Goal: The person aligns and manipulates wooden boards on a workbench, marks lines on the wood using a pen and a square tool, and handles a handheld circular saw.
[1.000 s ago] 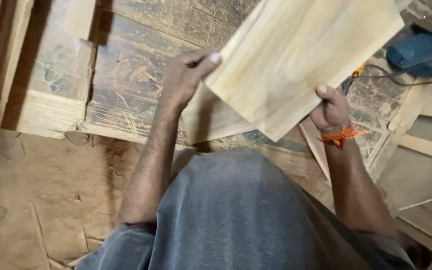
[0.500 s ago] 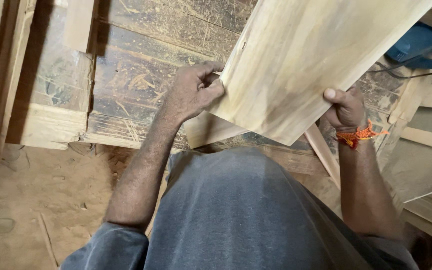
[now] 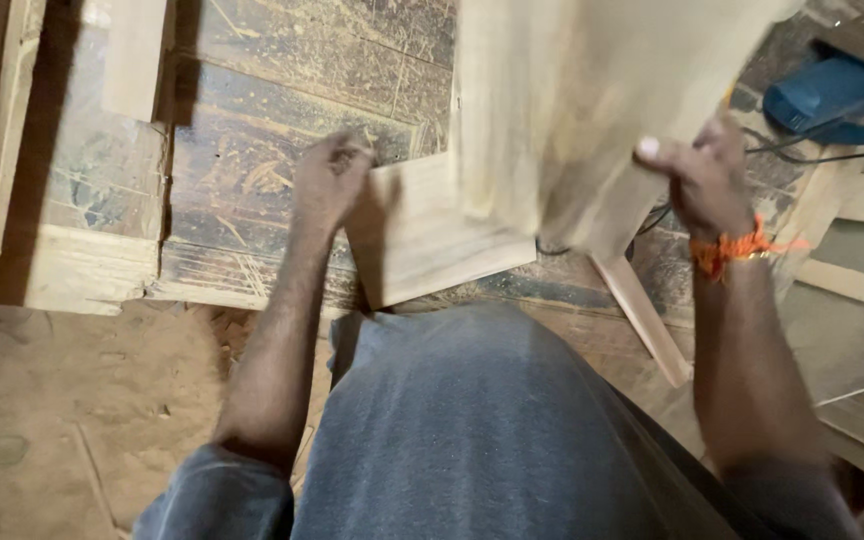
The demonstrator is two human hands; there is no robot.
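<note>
— What did the right hand (image 3: 704, 178) have?

— It was closed on the lower right edge of a pale wooden board (image 3: 592, 110), thumb on the near face, an orange thread band (image 3: 737, 248) at the wrist. The board filled the upper centre and upper right of the frame, blurred, its long axis running up and slightly right, out past the top edge.

— And the left hand (image 3: 330, 180)?

— Curled shut at centre left, touching the left edge of a smaller pale board (image 3: 422, 235) lying flat on the workbench (image 3: 252, 150). Whether it truly gripped that edge, I could not tell.

— What lay around them?

— The big board covered the smaller one's upper right part. A blue power tool (image 3: 832, 98) sat at upper right with its black cord (image 3: 822, 156) trailing behind the right hand. A thin wood strip (image 3: 642, 315) slanted below the board, and a short plank (image 3: 132, 55) lay at upper left. The person's grey shirt (image 3: 482, 430) filled the bottom centre.
</note>
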